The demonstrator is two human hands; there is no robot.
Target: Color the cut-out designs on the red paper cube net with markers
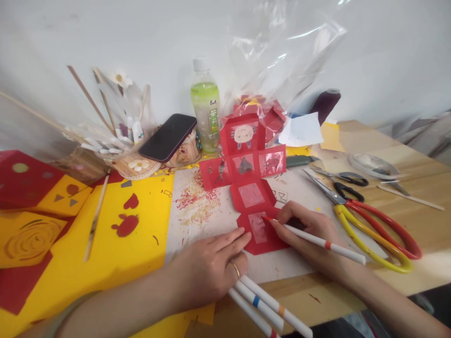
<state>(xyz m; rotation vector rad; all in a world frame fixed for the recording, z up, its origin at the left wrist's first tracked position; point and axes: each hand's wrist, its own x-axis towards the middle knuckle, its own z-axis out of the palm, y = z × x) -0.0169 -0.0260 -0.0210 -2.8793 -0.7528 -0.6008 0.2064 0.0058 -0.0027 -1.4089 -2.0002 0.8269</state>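
A red paper box template (246,169) lies unfolded across the white mat, its panels bearing clear film windows with small drawings. My right hand (313,230) grips a white felt-tip pen (324,242) with an orange-red band, its red tip on the nearest panel's film window (259,228). My left hand (211,267) rests with its fingertips on that panel's left edge. Several other white pens (278,307), with blue, orange and red bands, are tucked in the curled fingers of my left hand. A ring sits on one finger.
Scissors with red and yellow handles (373,234) and black-handled scissors (348,180) lie at right, near a tape roll (373,165). Yellow paper (148,249) covers the left side. Behind stand a drink bottle (205,108), a phone (169,136) on containers, and a clear plastic bag (275,56).
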